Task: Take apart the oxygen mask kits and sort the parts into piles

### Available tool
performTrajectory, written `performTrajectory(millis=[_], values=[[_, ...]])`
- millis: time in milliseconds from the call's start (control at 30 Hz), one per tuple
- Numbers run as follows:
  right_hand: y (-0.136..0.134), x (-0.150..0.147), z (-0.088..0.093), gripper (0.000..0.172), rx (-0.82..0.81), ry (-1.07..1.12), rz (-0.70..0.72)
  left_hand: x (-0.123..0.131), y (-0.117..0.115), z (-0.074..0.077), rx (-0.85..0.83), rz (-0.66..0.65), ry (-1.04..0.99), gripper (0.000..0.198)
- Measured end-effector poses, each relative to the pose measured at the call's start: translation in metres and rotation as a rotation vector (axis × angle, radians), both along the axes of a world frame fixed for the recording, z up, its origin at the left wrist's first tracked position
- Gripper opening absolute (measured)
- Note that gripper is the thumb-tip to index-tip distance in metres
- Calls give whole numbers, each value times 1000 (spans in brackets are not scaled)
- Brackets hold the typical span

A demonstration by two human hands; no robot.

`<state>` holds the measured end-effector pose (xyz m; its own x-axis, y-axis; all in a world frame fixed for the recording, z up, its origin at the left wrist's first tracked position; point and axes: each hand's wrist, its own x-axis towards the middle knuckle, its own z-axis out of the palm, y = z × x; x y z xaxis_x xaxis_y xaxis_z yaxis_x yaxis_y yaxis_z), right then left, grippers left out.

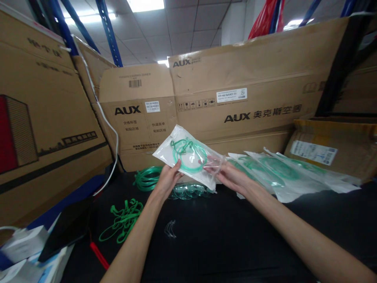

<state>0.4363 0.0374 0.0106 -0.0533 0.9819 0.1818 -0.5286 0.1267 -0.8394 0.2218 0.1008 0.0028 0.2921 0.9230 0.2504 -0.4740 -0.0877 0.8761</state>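
Note:
Above the black table, a clear-fronted plastic pouch (188, 177) with coiled green tubing (193, 169) inside is held up between both hands. My left hand (170, 177) grips its lower left edge, thumb on the front. My right hand (228, 173) holds the right end, and some of its fingers show through the clear film. Behind the pouch lie a bundle of green tubing (148, 179) and a row of clear greenish plastic pieces (191, 191), partly hidden. Several similar filled pouches (279, 171) lie overlapping to the right.
Green elastic straps (126, 220) lie in a tangle at the left, near small clear pieces (170, 229) on the black table (235, 243). A dark flat device (67, 224) and white boxes (25, 243) sit at far left. Cardboard (250, 90) walls the back; a box (332, 145) stands right.

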Motion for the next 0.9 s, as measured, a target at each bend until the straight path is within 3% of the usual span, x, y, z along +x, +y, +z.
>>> performTrajectory(millis=[200, 567, 700, 900], values=[[-1, -1, -2, 25, -2, -54, 4, 3, -2, -3, -25, -33, 63, 45], [1, 12, 4, 27, 48, -210, -137, 0, -6, 9, -73, 135, 31, 42], [-1, 15, 7, 30, 58, -252, -159, -4, -4, 11, -69, 228, -12, 34], [-7, 27, 19, 28, 98, -267, -170, -19, 6, 15, -54, 469, -132, 25]])
